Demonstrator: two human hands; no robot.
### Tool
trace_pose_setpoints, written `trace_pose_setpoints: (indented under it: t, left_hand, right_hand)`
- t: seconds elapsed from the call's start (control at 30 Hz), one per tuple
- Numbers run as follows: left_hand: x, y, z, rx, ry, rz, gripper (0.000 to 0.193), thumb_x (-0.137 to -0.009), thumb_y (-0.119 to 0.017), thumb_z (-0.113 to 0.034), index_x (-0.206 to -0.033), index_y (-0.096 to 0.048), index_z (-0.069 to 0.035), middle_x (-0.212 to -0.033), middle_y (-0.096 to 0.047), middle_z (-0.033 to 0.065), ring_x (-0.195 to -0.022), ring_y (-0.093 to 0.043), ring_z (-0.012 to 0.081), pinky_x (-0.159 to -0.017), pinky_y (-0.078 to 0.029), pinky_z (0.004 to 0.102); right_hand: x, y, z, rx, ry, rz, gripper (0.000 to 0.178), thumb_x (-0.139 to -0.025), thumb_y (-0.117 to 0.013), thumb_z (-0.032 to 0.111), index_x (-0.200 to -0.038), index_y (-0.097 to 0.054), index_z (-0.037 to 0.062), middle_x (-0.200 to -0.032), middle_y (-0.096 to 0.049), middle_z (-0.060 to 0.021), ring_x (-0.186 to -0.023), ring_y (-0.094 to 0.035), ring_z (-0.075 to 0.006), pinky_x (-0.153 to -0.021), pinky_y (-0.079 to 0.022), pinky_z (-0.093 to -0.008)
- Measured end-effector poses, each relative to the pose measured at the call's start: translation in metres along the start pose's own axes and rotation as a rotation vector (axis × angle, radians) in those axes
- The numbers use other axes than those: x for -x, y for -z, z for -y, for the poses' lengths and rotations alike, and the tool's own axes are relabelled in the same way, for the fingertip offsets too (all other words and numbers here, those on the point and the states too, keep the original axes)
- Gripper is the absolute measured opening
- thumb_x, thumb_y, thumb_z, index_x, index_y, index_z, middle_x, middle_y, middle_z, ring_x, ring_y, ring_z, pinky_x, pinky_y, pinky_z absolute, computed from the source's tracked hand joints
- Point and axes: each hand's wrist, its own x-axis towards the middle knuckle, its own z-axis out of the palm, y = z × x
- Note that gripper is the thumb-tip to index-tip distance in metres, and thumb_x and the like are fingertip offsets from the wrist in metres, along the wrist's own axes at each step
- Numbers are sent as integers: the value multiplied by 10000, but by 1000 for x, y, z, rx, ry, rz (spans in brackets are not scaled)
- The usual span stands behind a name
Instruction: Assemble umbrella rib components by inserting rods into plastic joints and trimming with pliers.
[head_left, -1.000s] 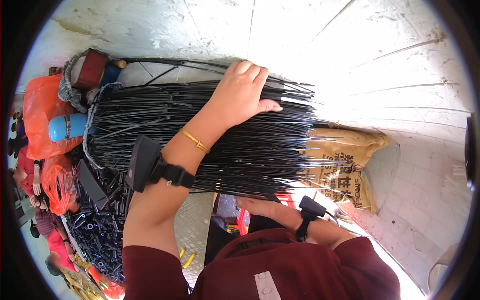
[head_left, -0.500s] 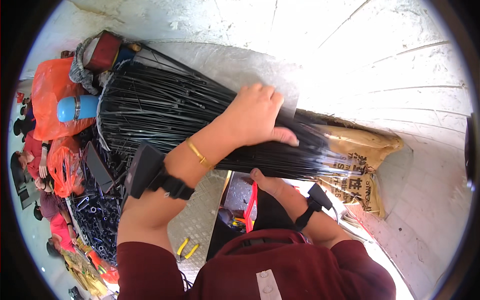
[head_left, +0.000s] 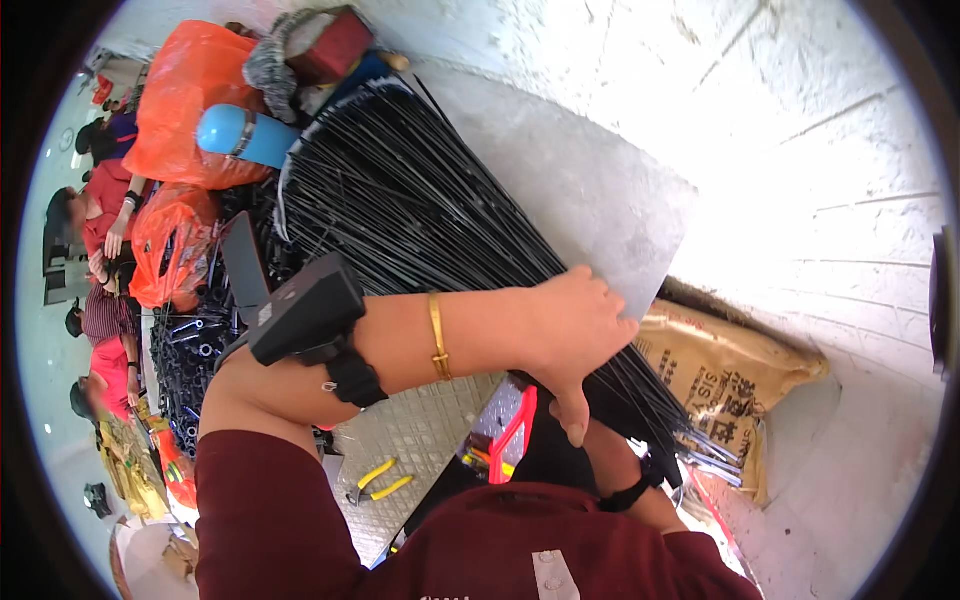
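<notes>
A thick bundle of long, thin black strips (head_left: 420, 200), possibly cable ties, slants across the table from far left toward near right. My left hand (head_left: 575, 335) grips the bundle from above near its right end, with the fingers over the far side and the thumb down the near side. From below comes my right forearm (head_left: 625, 475), wearing a black strap; the right hand itself is hidden under the bundle. The strips fan out at the left end and narrow beyond my left hand, where their tips lie against a brown paper sack (head_left: 720, 375).
Yellow-handled pliers (head_left: 380, 482) lie on the patterned tabletop (head_left: 425, 430). To the left are a blue bottle (head_left: 245, 135), orange plastic bags (head_left: 180, 85), a dark flat panel (head_left: 242, 265) and a heap of black parts (head_left: 190, 365). A white wall (head_left: 790, 170) bounds the right. Co-workers (head_left: 105, 200) sit far left.
The view has turned, and the bundle now slants more steeply. My left hand has slid along the strips toward their right end. My right hand's thumb, seen under the bundle before, is now hidden.
</notes>
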Motion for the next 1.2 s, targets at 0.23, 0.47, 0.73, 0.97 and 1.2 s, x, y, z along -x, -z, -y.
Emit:
trace_pose_setpoints:
  t: [0.23, 0.47, 0.73, 0.97, 1.2]
  left_hand:
    - [25, 44, -21, 117, 41, 46, 974, -404, -791, -620, -1072, -526, 39, -893, -568, 147, -869, -563, 289, -793, -409, 393]
    - [99, 101, -55, -7, -80, -669, 785, -421, -779, -570, -870, -561, 37, -832, -566, 165, -816, -573, 319, -755, -450, 391]
    - [201, 145, -46, 328, 89, -1113, 779, -545, -810, -422, -1113, -532, 33, -991, -568, 153, -960, -570, 267, -860, -442, 335]
    - [238, 190, -34, 560, 239, -1404, 802, -603, -817, -394, -1184, -516, 69, -1056, -621, 150, -989, -583, 194, -913, -427, 284]
    - [231, 239, -84, 579, -189, -1787, 462, -814, -684, -297, -1117, -578, 35, -1023, -619, 95, -897, -588, 166, -785, -471, 251]
  right_hand:
    - [-3, -3, 77, -119, 189, -91, 597, -664, -646, 55, -1236, -479, 15, -1189, -545, -113, -1187, -465, -189, -1004, -365, -352]
    - [-17, -19, 230, -290, 571, -36, 600, -672, -645, 53, -1245, -472, 10, -1198, -541, -119, -1194, -461, -198, -1010, -358, -363]
    - [-64, -66, 361, 387, 1162, 295, 459, -792, -699, 193, -1154, -501, -8, -1120, -552, -129, -966, -568, -184, -836, -472, -332]
    - [-84, -150, 442, -294, 1151, 154, 405, -762, -716, 129, -1093, -544, -29, -1024, -606, -86, -932, -576, -157, -820, -463, -281]
    - [-82, -170, 507, -178, 1355, -34, 328, -813, -660, 153, -1089, -574, -2, -996, -627, -69, -932, -570, -154, -856, -446, -292]
